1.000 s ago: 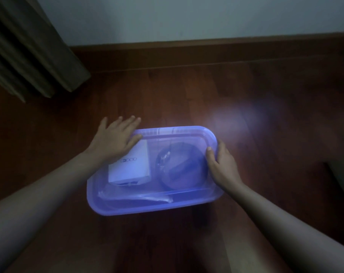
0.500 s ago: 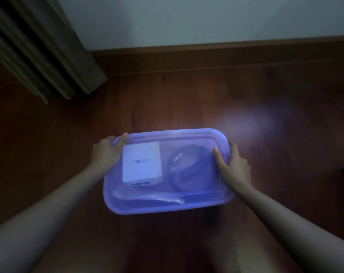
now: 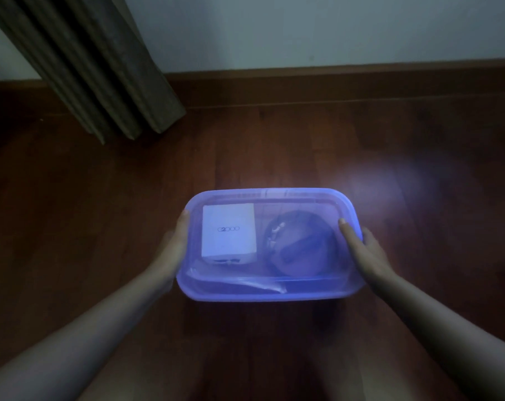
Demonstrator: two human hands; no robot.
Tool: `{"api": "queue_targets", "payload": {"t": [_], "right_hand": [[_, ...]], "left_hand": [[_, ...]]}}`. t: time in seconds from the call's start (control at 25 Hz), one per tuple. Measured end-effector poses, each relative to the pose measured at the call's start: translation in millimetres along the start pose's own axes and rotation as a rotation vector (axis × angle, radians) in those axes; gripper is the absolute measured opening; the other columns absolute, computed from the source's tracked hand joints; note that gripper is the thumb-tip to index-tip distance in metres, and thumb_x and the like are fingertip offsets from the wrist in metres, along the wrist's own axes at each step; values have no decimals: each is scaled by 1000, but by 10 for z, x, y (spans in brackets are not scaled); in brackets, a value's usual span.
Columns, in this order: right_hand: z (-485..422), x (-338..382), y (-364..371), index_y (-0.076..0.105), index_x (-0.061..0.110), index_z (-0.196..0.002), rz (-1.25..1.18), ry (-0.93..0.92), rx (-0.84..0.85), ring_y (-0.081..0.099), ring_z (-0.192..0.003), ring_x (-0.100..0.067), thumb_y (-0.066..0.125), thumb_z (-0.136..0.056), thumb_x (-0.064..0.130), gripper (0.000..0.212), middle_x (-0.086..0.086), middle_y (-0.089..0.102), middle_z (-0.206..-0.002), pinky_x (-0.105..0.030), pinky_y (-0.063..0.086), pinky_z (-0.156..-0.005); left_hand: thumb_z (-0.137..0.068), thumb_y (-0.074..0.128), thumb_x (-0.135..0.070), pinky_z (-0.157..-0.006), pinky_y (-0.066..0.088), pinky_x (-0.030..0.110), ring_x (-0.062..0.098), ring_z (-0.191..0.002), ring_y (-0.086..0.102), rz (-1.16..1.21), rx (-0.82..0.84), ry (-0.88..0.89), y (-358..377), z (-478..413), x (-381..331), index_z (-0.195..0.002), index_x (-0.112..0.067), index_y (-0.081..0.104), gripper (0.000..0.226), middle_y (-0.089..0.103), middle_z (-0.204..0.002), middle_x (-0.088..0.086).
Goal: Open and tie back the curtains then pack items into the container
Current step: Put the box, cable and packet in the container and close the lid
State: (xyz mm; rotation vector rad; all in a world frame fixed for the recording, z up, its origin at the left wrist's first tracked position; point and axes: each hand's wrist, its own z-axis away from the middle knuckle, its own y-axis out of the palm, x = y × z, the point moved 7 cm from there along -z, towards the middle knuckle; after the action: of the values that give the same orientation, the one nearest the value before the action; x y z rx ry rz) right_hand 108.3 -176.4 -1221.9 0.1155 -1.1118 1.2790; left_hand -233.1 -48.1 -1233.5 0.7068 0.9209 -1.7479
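Observation:
A translucent blue plastic container [image 3: 270, 293] with its lid on is in front of me above the dark wooden floor. Through the lid I see a white box [image 3: 229, 233] on the left, a dark round item [image 3: 300, 247] on the right and a clear wrapped piece [image 3: 239, 283] along the near side. My left hand [image 3: 174, 247] grips the container's left end, thumb on the lid. My right hand [image 3: 364, 250] grips the right end, thumb lying on the lid. A brown curtain [image 3: 101, 70] hangs at the upper left.
Dark wooden floor [image 3: 101, 212] spreads all round, with a bright reflection at the right. A wooden skirting board [image 3: 332, 79] runs along the pale wall behind. The curtain's hem hangs just above the floor at the left.
My left hand went from lying flat on the lid to gripping the left end. Both hands now hold the container by its ends, and the view has shifted so the curtain shows more.

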Motion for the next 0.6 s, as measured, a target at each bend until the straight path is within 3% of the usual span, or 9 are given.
{"api": "queue_targets", "payload": {"t": [0.12,0.2,0.32,0.44,0.6], "right_hand": [[31,-53,23,57,23,-104,-43,-20,-45,54,-97,-22,46,-87,60,43,-3,61,-108,-31,38,-82],[24,-42,21,59,22,-101,-26,-31,-84,52,-93,-22,44,-90,58,41,-5,60,-102,-31,37,-80],[25,-39,9,60,22,-102,23,-35,-113,52,-93,-25,42,-91,57,41,-4,56,-94,-32,38,-80],[23,-30,-8,58,23,-96,54,-56,-143,57,-103,-34,42,-92,56,37,-7,59,-92,-38,41,-84],[58,13,4,61,15,-111,57,-38,-142,56,-108,-38,41,-91,57,51,-18,64,-111,-42,42,-90]], "left_hand": [[-78,29,-80,-86,53,46,31,-94,65,-95,-166,-63,-34,173,272,-95,-18,67,75,70,-100,12],[-87,29,-71,-80,49,47,43,-92,60,-222,-291,-26,-106,175,224,-87,-7,63,73,65,-98,26],[-93,27,-61,-70,40,38,38,-81,56,-326,-315,3,-117,220,116,-74,-9,57,63,63,-87,22],[-94,27,-58,-69,36,34,33,-77,53,-349,-320,13,-101,272,70,-71,-11,55,60,60,-81,15],[-89,30,-66,-66,37,32,38,-83,59,-292,-313,-32,-141,244,134,-64,-15,49,60,61,-79,16]]}}
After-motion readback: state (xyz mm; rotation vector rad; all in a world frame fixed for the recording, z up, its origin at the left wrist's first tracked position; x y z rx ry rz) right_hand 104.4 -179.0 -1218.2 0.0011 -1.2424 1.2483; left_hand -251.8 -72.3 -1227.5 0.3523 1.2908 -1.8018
